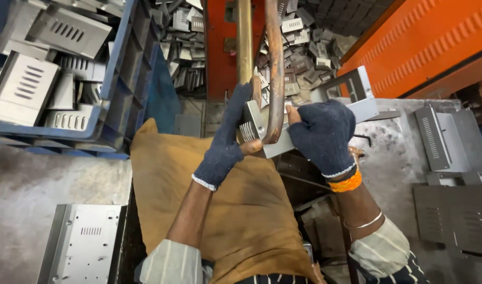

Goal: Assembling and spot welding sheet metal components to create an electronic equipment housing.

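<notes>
Both my hands wear dark blue knit gloves with the fingertips cut off. My left hand (226, 142) grips the left end of a bent grey sheet-metal part (275, 146) with louvre slots. My right hand (321, 137) holds the same part from the right side. The part sits against two curved copper-coloured rods (275, 79) that come down from an orange machine (222, 47). A brown cloth (199, 173) covers my lap below the hands.
A blue plastic crate (120, 79) at upper left holds several slotted metal parts. More such parts lie heaped behind the machine (298, 58), on the grey bench (398, 147) at right, and one flat panel (83, 242) lies at lower left.
</notes>
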